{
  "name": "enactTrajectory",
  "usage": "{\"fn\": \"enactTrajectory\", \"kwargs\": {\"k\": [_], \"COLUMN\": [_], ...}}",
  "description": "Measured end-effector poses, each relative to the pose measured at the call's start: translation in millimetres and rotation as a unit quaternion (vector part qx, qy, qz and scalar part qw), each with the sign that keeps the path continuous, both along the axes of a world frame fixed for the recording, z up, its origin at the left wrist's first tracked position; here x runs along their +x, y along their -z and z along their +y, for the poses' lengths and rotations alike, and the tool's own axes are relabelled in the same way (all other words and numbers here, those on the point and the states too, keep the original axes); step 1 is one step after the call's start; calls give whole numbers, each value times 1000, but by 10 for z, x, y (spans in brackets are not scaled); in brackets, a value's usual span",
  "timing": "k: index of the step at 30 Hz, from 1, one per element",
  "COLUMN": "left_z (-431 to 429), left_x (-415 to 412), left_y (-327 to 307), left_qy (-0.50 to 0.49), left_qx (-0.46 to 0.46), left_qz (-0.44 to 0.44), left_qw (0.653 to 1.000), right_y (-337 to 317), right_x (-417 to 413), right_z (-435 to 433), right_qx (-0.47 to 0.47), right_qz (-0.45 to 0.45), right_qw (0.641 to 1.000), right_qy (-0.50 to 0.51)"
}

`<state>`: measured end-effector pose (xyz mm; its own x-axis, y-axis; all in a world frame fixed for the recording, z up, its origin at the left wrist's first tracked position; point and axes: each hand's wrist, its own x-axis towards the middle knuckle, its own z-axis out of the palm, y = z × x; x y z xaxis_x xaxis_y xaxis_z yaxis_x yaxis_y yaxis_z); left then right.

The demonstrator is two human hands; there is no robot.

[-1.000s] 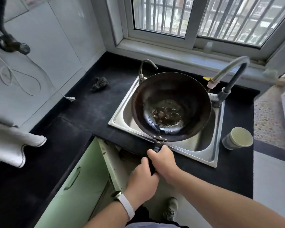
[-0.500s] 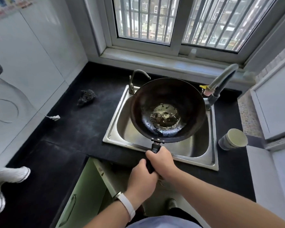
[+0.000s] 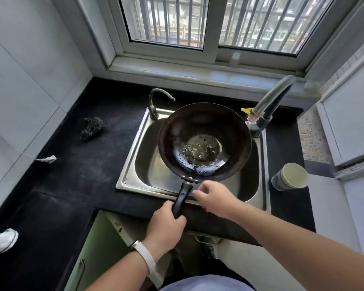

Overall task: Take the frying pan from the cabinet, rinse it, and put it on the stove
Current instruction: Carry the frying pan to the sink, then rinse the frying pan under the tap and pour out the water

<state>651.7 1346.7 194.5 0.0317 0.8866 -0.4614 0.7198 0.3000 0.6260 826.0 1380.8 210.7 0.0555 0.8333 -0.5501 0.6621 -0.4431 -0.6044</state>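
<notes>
Since half a second ago, the right hand point(image 3: 215, 197) has been lifted off the handle point(image 3: 182, 199) and is now held just beside it, fingers loosely spread, nothing in them. The handle's near end is wrapped by the left hand point(image 3: 166, 224) alone, fingers closed firmly round it.

The frying pan point(image 3: 204, 141) is carried out beyond that grip, over the sink point(image 3: 132, 164), roughly level. A shallow pool of water with dark flecks is seen in its bottom; droplets cling to the near wall.

Judged step: rinsing. With one hand left on a long handle, the wrist should be kept stiff so the pan is not tipped early. The freed hand is probably meant for the tap point(image 3: 267, 106), up and to the right past the pan's far rim. The pan would best be kept over the basin while water is swirled and poured out, well clear of the cup point(image 3: 290, 176) on the right.
</notes>
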Motion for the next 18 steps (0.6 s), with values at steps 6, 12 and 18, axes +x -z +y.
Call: {"fn": "enactTrajectory", "kwargs": {"k": [6, 12, 18], "left_z": [47, 90, 66], "left_x": [62, 104, 91], "left_y": [71, 88, 74], "left_qy": [-25, -41, -57], "left_qx": [-5, 0, -2], "left_qz": [32, 60, 87], "left_qw": [999, 997, 995], "right_y": [-279, -69, 101], "right_x": [1054, 1743, 1815], "right_z": [468, 1211, 1472], "right_qx": [176, 163, 103], "right_qz": [-121, -156, -109], "right_qw": [974, 972, 987], "right_qy": [76, 67, 47]}}
